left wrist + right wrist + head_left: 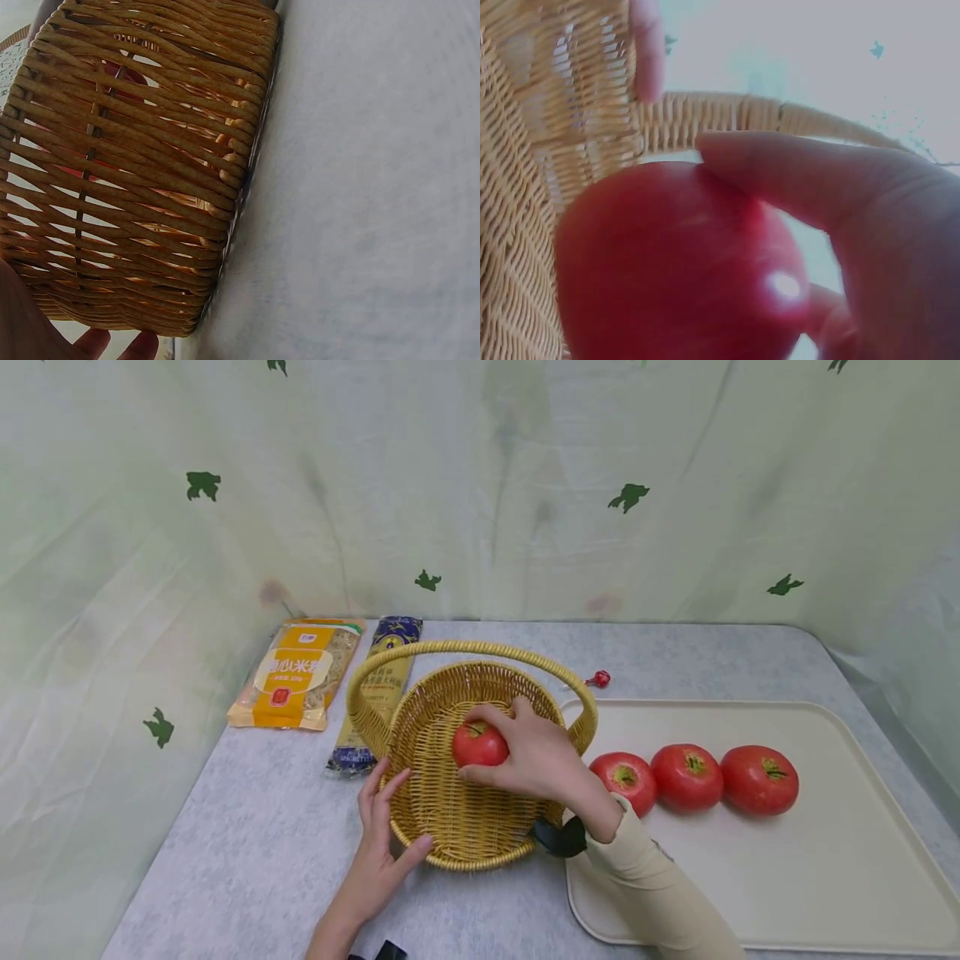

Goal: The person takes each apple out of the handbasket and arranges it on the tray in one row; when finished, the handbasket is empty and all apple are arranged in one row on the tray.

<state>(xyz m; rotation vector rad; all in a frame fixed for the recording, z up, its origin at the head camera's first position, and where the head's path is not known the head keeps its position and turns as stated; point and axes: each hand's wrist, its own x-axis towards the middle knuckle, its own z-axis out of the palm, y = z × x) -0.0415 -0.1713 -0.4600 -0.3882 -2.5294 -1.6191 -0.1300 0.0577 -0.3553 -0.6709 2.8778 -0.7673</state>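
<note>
My right hand is inside the round wicker basket, holding a red apple between thumb and fingers. Up close in the right wrist view, the apple looks smooth and shiny, with the thumb and a finger against it. My left hand rests against the basket's near left side, fingers spread and fairly straight at the rim. Woven basket wall fills much of the left wrist view, with red showing through its gaps. Whether the held apple touches the basket's floor is hard to tell.
To the right, a cream tray bears a row of three red apples. Behind the basket lies a small red-wrapped candy. An orange food packet and a spaghetti packet lie to the left. The basket's handle arches over it.
</note>
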